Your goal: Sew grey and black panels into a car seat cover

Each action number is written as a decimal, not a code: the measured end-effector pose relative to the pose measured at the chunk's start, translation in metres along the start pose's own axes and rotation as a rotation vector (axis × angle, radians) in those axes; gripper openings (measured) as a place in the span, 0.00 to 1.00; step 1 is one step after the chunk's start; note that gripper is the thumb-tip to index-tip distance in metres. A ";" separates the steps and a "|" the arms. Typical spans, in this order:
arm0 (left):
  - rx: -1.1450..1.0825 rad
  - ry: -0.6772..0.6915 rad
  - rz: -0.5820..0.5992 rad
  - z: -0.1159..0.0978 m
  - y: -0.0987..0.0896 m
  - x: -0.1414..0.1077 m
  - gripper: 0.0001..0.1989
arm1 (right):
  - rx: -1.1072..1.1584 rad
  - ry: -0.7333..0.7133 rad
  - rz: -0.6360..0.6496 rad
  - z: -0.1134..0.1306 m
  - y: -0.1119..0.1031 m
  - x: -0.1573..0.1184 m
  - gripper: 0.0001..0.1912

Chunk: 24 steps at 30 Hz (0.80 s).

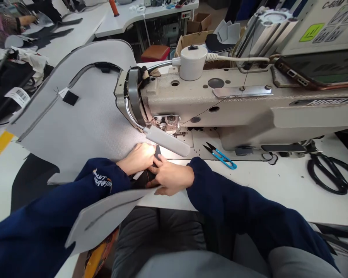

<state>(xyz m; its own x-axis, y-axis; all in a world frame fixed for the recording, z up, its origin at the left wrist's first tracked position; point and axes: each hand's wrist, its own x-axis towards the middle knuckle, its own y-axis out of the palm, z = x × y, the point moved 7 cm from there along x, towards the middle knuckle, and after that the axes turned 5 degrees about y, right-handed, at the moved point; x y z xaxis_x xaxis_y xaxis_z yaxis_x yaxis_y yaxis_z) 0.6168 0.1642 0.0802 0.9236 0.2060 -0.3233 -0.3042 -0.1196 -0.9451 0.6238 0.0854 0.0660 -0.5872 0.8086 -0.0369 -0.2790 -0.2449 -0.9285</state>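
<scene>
A large light-grey fabric panel (95, 104) with dark edging spreads left of the sewing machine (185, 100) and passes under its head. My left hand (140, 157) grips the fabric with bent fingers, just in front of the needle area. Close beside it, my right hand (172, 177) holds the dark strip (144, 177) with light stitching at the panel's edge, thumb and fingers closed around it. A grey flap (104, 216) of the work hangs over the table's front edge. The lamp (168, 141) partly hides the needle and presser foot.
Blue thread snips (220, 155) lie on the machine bed right of my hands. Large black scissors (333, 173) rest farther right. A phone (295, 75) sits on the machine. Dark fabric (31, 181) lies at left; another person's arm (26, 20) shows at top left.
</scene>
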 end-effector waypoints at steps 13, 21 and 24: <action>0.092 -0.131 0.102 0.002 0.016 0.007 0.12 | -0.005 -0.053 0.228 0.017 -0.003 -0.003 0.28; 0.128 -0.140 0.069 -0.015 -0.001 -0.014 0.15 | 0.108 -0.228 0.210 0.042 0.002 -0.008 0.38; 0.155 -0.116 0.025 -0.029 -0.014 -0.067 0.19 | 0.070 -0.181 0.221 0.042 0.007 -0.011 0.41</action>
<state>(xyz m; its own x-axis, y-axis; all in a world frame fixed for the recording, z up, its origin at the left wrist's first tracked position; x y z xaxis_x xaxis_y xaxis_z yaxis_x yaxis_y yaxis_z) 0.5655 0.1237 0.1165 0.8849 0.3163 -0.3420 -0.3675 0.0225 -0.9298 0.5963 0.0517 0.0756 -0.7638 0.6244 -0.1633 -0.1772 -0.4462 -0.8772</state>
